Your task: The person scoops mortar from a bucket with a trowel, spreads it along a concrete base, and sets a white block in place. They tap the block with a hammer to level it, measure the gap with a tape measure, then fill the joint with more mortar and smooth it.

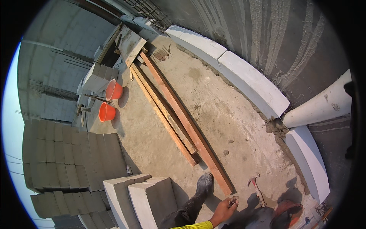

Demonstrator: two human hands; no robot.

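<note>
My left hand point(225, 210), at the end of a yellow sleeve, is low in the picture, right of my dark boot point(205, 184). Its fingers are curled together around something small, too little to name. Just beyond it lies the near end of a reddish wooden beam point(198, 139); I cannot tell whether the hand touches it. A claw hammer point(259, 194) with red on its head rests on the concrete floor to the right of the hand. Farther right, a worn reddish bucket point(288, 213) stands partly in shadow. My right hand is out of sight.
Two thinner timbers point(164, 114) lie beside the beam, near a board point(131, 45). Two orange buckets point(114, 90) stand at left. Stacked grey blocks point(61, 152) and nearer loose blocks point(152, 198) fill the lower left. White blocks point(251, 82) line the right wall, beside a pipe point(320, 103).
</note>
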